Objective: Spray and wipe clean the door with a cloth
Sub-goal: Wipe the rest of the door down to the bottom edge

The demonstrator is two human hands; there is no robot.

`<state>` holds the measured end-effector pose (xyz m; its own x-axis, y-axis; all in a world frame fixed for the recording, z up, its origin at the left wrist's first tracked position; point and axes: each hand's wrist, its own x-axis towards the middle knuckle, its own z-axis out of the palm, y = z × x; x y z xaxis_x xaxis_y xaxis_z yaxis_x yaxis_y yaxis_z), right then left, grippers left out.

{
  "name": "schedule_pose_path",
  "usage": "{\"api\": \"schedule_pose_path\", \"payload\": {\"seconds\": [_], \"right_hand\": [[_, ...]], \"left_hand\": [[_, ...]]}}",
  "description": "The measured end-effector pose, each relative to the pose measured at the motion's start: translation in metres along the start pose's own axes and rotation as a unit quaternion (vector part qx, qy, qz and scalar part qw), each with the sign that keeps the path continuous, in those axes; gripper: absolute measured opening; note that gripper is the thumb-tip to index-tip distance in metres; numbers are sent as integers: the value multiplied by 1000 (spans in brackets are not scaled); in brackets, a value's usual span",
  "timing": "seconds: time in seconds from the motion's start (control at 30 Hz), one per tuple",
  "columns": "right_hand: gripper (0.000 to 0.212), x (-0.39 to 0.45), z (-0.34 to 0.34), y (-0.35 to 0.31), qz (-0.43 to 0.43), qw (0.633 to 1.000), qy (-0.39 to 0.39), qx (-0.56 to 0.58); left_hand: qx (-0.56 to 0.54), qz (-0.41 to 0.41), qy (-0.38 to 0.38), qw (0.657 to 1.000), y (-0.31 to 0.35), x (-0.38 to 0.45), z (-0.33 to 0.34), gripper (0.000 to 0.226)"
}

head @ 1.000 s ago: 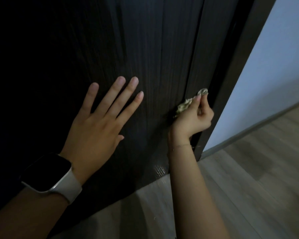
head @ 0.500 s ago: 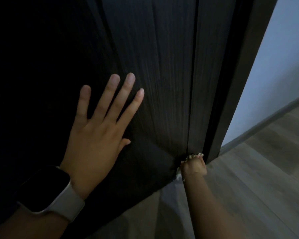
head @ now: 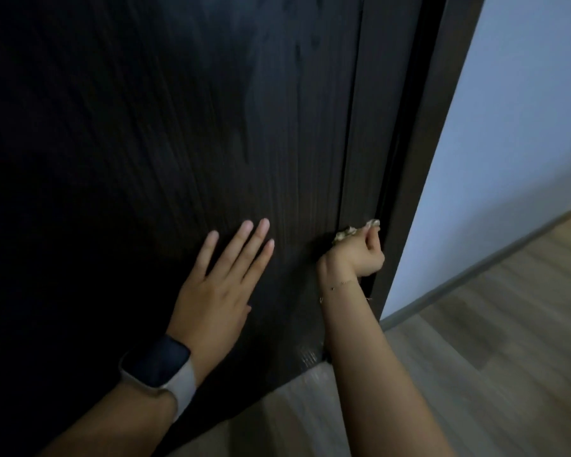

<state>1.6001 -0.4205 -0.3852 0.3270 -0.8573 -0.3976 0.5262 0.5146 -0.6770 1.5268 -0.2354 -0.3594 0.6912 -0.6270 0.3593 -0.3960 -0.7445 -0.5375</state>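
A dark wood-grain door [head: 211, 127] fills most of the view, with faint wet streaks near its top. My left hand [head: 221, 278] lies flat against its lower part, fingers straight and spread, a smartwatch on the wrist. My right hand [head: 360, 255] grips a small crumpled light cloth [head: 353, 229] and holds it against the door's right edge, low down, beside the dark frame [head: 419, 159]. Most of the cloth is hidden by the hand. No spray bottle is in view.
A pale wall [head: 515, 127] with a grey skirting board stands to the right of the frame. Light wood-look flooring [head: 475, 357] runs under the door and across the lower right.
My right hand with the cloth went down to the door's bottom corner, then came back up along the right edge. My left hand stayed flat on the door.
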Motion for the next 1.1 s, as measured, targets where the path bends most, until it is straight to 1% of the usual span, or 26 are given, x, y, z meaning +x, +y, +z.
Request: {"api": "schedule_pose_path", "payload": {"seconds": [0.03, 0.13, 0.23, 0.33, 0.4, 0.47, 0.53, 0.57, 0.63, 0.67, 0.7, 0.73, 0.77, 0.83, 0.87, 0.9, 0.93, 0.97, 1.0, 1.03, 1.1], "right_hand": [[27, -7, 14, -13, -16, 1000, 0, 15], [26, -27, 51, -53, -68, 996, -43, 31], [19, -44, 80, -86, -90, 991, -89, 53], [14, -54, 110, -119, -183, 971, -148, 40], [22, -54, 130, -141, -284, 941, -183, 4], [31, -46, 146, -163, -401, 888, -220, -36], [37, -29, 151, -176, -491, 825, -268, -89], [39, -17, 146, -178, -535, 782, -298, -118], [48, 9, 123, -171, -612, 686, -351, -179], [53, 22, 107, -162, -636, 642, -372, -212], [57, 35, 90, -151, -648, 608, -387, -244], [59, 45, 75, -140, -654, 583, -398, -271], [60, 51, 63, -133, -655, 568, -404, -294], [64, 58, 54, -131, -654, 550, -412, -315], [63, 56, 60, -138, -651, 551, -422, -308], [57, 51, 71, -150, -638, 569, -432, -288], [44, 42, 88, -165, -624, 594, -432, -266], [26, 32, 107, -184, -614, 612, -432, -248], [12, 21, 128, -203, -616, 619, -430, -228], [6, 11, 149, -220, -638, 613, -414, -216], [15, -3, 181, -241, -657, 612, -403, -179]], "left_hand": [[-16, -2, 1, 1000, 1, 0, -6, 106], [-69, 3, 5, 998, 3, 2, -25, 106], [-71, 8, 33, 997, -8, 15, -50, 104], [-39, -13, 76, 996, -33, 42, -84, 99], [-3, -37, 102, 994, -51, 60, -104, 98], [14, -68, 124, 990, -68, 78, -121, 101], [22, -96, 137, 986, -80, 93, -136, 105], [13, -111, 143, 983, -84, 99, -141, 109], [-29, -146, 145, 978, -90, 108, -147, 117], [-43, -159, 138, 977, -91, 111, -148, 120], [-43, -163, 129, 977, -91, 114, -148, 123], [-32, -163, 118, 979, -91, 115, -146, 126], [-16, -163, 110, 980, -91, 116, -144, 129], [6, -169, 105, 980, -90, 117, -141, 134], [10, -170, 107, 980, -90, 117, -141, 136], [11, -169, 110, 979, -89, 117, -141, 137], [10, -167, 113, 979, -89, 118, -140, 137], [8, -167, 114, 979, -90, 118, -140, 136], [7, -166, 115, 979, -90, 118, -140, 136], [7, -166, 118, 979, -90, 118, -139, 135], [11, -163, 128, 978, -90, 118, -137, 134]]}}
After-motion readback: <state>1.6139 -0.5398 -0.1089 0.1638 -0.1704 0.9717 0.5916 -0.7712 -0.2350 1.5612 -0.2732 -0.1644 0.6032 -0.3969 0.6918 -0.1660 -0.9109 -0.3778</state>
